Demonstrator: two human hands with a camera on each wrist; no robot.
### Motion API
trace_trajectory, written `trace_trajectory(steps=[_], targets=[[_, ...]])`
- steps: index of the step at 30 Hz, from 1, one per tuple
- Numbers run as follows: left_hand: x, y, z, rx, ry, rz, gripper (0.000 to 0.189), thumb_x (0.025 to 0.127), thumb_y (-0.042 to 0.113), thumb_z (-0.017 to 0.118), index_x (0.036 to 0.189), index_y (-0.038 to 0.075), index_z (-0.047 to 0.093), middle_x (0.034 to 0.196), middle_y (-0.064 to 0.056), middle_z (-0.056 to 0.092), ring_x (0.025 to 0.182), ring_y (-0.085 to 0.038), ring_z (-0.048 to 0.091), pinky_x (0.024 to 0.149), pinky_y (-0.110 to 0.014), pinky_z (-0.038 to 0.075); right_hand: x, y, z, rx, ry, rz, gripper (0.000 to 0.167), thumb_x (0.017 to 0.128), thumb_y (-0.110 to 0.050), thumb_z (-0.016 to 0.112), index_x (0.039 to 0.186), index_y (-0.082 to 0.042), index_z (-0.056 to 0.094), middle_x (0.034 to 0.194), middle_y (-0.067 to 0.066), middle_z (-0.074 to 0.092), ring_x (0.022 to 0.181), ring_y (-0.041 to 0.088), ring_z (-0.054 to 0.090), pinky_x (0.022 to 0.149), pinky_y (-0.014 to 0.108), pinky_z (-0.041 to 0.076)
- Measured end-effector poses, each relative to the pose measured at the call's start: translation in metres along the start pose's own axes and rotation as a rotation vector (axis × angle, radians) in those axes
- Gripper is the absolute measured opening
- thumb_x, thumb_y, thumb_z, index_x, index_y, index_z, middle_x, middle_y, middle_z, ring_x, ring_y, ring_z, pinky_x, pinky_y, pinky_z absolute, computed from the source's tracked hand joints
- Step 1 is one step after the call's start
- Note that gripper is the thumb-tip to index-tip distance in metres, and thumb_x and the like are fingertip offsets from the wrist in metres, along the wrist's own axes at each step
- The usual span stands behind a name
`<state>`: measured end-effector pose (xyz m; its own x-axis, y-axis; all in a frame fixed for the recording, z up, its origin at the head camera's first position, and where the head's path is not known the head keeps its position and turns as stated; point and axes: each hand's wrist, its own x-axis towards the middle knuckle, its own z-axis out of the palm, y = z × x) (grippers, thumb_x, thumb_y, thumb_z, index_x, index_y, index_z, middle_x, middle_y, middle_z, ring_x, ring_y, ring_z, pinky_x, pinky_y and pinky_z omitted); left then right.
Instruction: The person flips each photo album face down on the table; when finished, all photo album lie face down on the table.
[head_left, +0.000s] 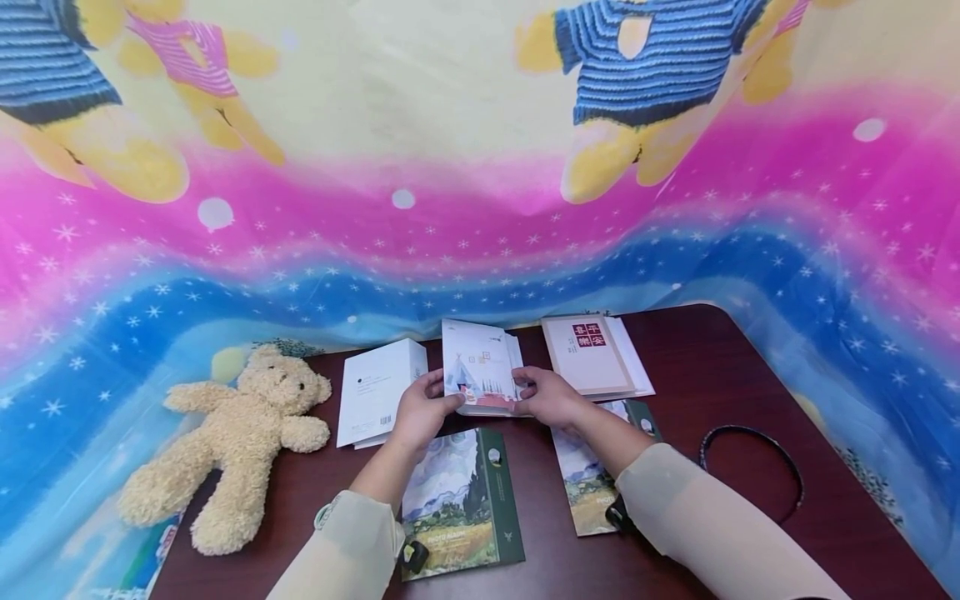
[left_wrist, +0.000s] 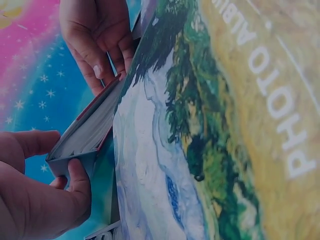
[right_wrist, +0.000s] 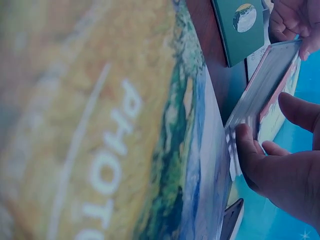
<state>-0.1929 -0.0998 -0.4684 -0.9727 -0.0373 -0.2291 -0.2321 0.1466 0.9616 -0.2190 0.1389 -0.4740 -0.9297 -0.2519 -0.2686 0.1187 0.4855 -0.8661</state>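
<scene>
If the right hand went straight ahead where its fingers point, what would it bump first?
Probably the white album with the tent picture: the right hand has its fingers at that album's side, pointing across it. Exactly how deep they reach is hard to see.

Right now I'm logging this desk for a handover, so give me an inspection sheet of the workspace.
Surface: dark brown table.
Job's things: tent-print book, held; barcoded white book to its left; beige book to its right; front album; right album, partly hidden.
Clutter: teddy bear at left.
Hands: left hand and right hand grip opposite sides of the tent-print book.
Cables: dark loop at right; cannot tell whether it is one.
Surroundings: printed cloth behind the table.
</scene>
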Motion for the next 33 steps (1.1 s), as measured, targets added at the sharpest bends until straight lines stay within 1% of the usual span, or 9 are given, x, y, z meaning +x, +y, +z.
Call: trace_trajectory(steps=[6,8,11,17,21,24,28,30,33], targets=[[-0.004,0.004,-0.002,-0.027,-0.004,0.024,0.07,0.088,0.009,0.078,0.152,0.002,0.048,0.147,-0.022,0.054,0.132,-0.036,0.055,0.109,-0.051,0.047,0.002,-0.001,0.002,0.036,-0.011,-0.009,0.073,0.086,-0.005,0.08,0.152,0.0,0.048,0.142,0.014,0.059,0.116,0.03,0.059,0.089,0.036,0.054],[-0.006,0.004,-0.003,-0.029,-0.011,0.04,0.073,0.087,0.01,0.08,0.152,0.002,0.048,0.146,-0.023,0.054,0.13,-0.037,0.056,0.107,-0.051,0.049,0.002,-0.001,0.002,0.054,-0.02,-0.01,0.073,0.087,-0.005,0.079,0.152,0.001,0.047,0.142,0.014,0.059,0.115,0.029,0.059,0.088,0.035,0.054],[-0.008,0.006,-0.004,-0.026,-0.011,0.057,0.074,0.085,0.009,0.081,0.151,0.003,0.048,0.143,-0.021,0.056,0.123,-0.036,0.059,0.101,-0.046,0.053,0.003,-0.001,0.002,0.075,-0.03,-0.008,0.072,0.088,-0.005,0.078,0.153,0.001,0.046,0.143,0.014,0.058,0.113,0.028,0.059,0.085,0.034,0.055],[-0.01,0.009,-0.005,0.006,-0.004,0.1,0.07,0.087,0.01,0.081,0.15,0.003,0.05,0.138,-0.018,0.059,0.118,-0.033,0.062,0.092,-0.038,0.057,0.003,0.0,0.004,0.109,-0.043,-0.01,0.071,0.088,-0.004,0.077,0.152,0.0,0.047,0.143,0.015,0.058,0.113,0.027,0.06,0.086,0.033,0.055],[-0.011,0.009,-0.006,0.008,0.01,0.14,0.066,0.089,0.013,0.082,0.147,0.002,0.052,0.134,-0.019,0.061,0.119,-0.034,0.062,0.091,-0.037,0.058,0.003,0.0,0.006,0.134,-0.052,-0.016,0.071,0.087,-0.004,0.077,0.152,-0.002,0.049,0.143,0.016,0.057,0.114,0.027,0.061,0.088,0.034,0.056],[-0.012,0.011,-0.007,-0.009,0.015,0.152,0.065,0.089,0.013,0.083,0.146,0.002,0.054,0.134,-0.019,0.061,0.121,-0.034,0.063,0.091,-0.036,0.059,0.003,0.0,0.008,0.153,-0.058,-0.01,0.07,0.087,-0.004,0.077,0.152,-0.005,0.05,0.142,0.016,0.057,0.113,0.027,0.062,0.089,0.035,0.057],[-0.013,0.014,-0.007,-0.027,0.019,0.148,0.063,0.089,0.014,0.083,0.144,0.004,0.056,0.132,-0.018,0.06,0.119,-0.033,0.064,0.084,-0.033,0.06,0.005,0.0,0.011,0.196,-0.066,0.002,0.07,0.087,-0.004,0.076,0.152,-0.006,0.051,0.141,0.015,0.058,0.111,0.025,0.064,0.087,0.034,0.057],[-0.014,0.016,-0.007,-0.03,0.019,0.149,0.062,0.089,0.014,0.083,0.144,0.005,0.056,0.132,-0.017,0.06,0.117,-0.032,0.064,0.082,-0.032,0.06,0.005,0.0,0.012,0.227,-0.076,0.004,0.07,0.087,-0.002,0.076,0.152,-0.005,0.051,0.141,0.016,0.057,0.111,0.026,0.064,0.087,0.034,0.057],[-0.014,0.018,-0.008,-0.036,0.021,0.153,0.061,0.089,0.013,0.083,0.143,0.006,0.057,0.132,-0.015,0.06,0.118,-0.031,0.064,0.083,-0.033,0.061,0.005,-0.001,0.014,0.264,-0.098,-0.002,0.07,0.087,0.0,0.074,0.152,-0.003,0.049,0.142,0.018,0.055,0.113,0.027,0.063,0.087,0.033,0.057]])
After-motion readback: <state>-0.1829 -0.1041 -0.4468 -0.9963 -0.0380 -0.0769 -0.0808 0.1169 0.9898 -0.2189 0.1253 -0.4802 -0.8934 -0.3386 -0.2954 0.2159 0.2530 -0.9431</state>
